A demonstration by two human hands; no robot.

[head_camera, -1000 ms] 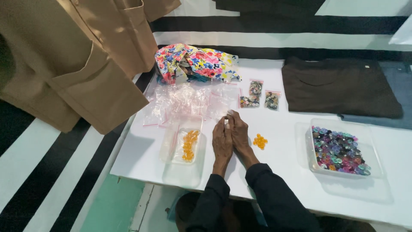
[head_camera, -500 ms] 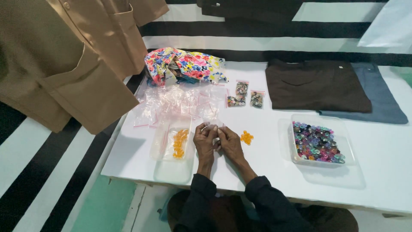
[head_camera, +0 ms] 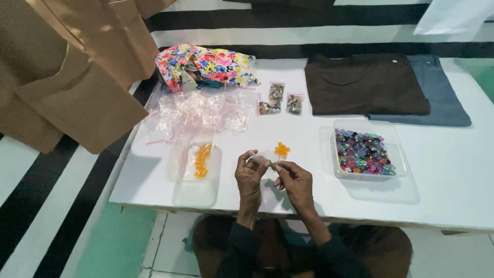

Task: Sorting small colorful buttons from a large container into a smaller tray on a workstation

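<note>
My left hand and my right hand together pinch a small clear plastic bag just above the white table. A little heap of orange beads lies on the table right behind the bag. To the left, a clear tray holds more orange beads. On the right stands a clear tub full of mixed coloured beads.
A pile of empty clear zip bags lies at the back left, before a floral cloth bundle. Three small filled bags sit mid-table. Folded brown and blue-grey garments lie at the back right. Tan garments hang at left.
My hands have come apart slightly and now hold the small clear bag between them. The camera view has shifted, so the table sits differently in frame.
</note>
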